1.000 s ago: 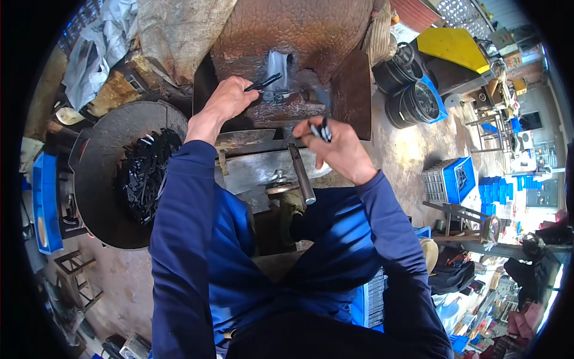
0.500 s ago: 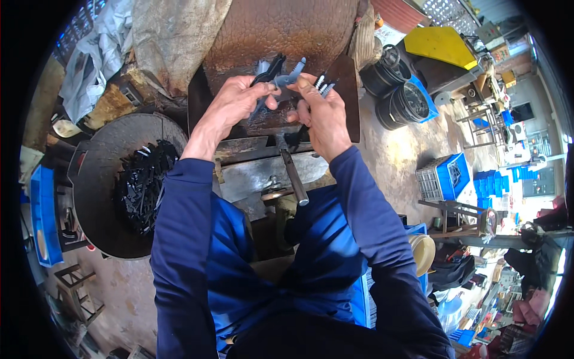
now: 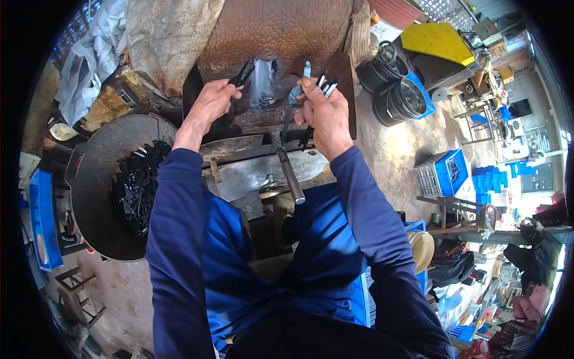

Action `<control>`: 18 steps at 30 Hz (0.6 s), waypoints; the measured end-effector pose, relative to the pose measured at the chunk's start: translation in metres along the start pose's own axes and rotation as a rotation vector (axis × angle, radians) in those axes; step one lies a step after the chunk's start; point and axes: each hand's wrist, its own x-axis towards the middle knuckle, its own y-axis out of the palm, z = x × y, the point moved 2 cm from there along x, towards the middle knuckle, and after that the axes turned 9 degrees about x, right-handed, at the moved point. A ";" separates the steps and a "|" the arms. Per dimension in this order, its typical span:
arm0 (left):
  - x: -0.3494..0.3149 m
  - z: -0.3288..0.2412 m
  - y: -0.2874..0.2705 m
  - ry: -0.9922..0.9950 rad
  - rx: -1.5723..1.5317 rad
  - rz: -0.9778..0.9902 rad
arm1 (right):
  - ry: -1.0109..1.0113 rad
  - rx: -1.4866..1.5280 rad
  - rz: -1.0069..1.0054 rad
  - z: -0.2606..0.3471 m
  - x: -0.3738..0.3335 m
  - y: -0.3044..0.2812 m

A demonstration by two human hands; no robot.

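Observation:
My left hand (image 3: 212,107) is closed around slim black metal pieces (image 3: 242,75), whose ends stick up past the fingers. It hovers just left of a bright, pale grinding wheel (image 3: 261,81) set in a brown, grimy machine housing (image 3: 275,30). To the right of that wheel my right hand (image 3: 324,116) is closed on several dark metal pieces with shiny, notched ends (image 3: 329,90). One greyish piece (image 3: 294,96) in the same hand points down toward the rest bar. My palms and the pieces' lower parts are hidden.
A round metal tub (image 3: 95,191) at left holds a heap of black metal pieces (image 3: 140,185). Between my knees a metal bar (image 3: 290,176) juts toward me. Black buckets (image 3: 397,102) and a blue-and-white crate (image 3: 442,172) stand at right. Sacking (image 3: 170,42) hangs at far left.
My hands have moved apart. The left has shifted left with black pieces, leaving the greyish piece in the right hand. The pale wheel between them is now uncovered.

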 end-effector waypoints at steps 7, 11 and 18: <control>0.014 0.015 0.008 0.065 0.329 0.150 | 0.116 0.151 0.011 0.010 0.004 -0.021; 0.018 0.015 0.017 0.222 0.377 0.108 | 0.172 0.202 -0.082 0.019 0.001 -0.027; 0.019 0.021 0.004 0.529 0.547 0.074 | 0.243 0.358 -0.140 0.012 -0.002 -0.024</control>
